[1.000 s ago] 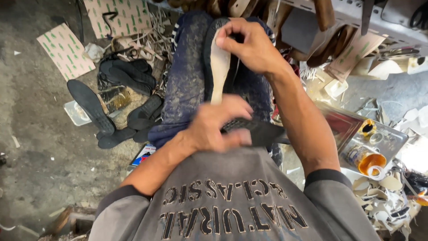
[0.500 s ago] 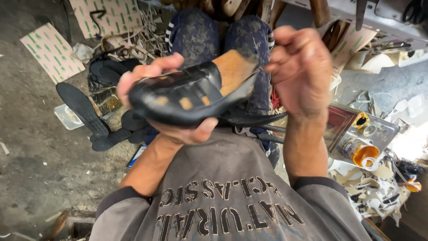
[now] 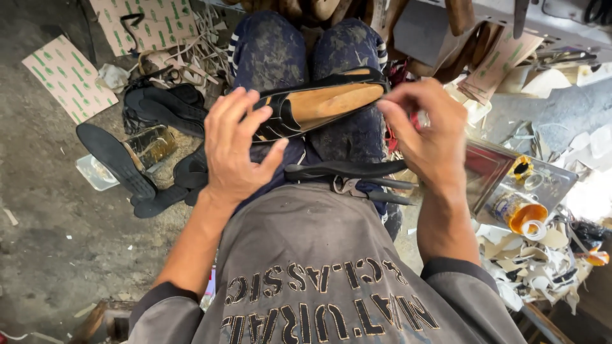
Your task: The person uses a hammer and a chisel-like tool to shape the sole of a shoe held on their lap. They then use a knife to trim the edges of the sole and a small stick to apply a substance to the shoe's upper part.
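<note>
A black shoe upper with a tan insole (image 3: 325, 102) lies sideways across my knees, its opening facing up. My left hand (image 3: 233, 150) grips its toe end, fingers spread over the black upper and thumb underneath. At the heel end, my right hand (image 3: 427, 134) pinches the shoe with curled fingertips. Black-handled pliers (image 3: 347, 172) rest on my lap just below the shoe, between my two wrists.
Several black soles (image 3: 115, 159) and a small jar (image 3: 150, 143) lie on the concrete floor at left, near green-patterned sheets (image 3: 64, 76). At right are a metal tray (image 3: 548, 181), an orange-lidded tin (image 3: 519, 213) and pale scraps (image 3: 542, 267).
The shoe was held up close to my face half a second ago. It now sits lower, on my knees, turned so the tan insole shows. My right hand has moved to its heel.
</note>
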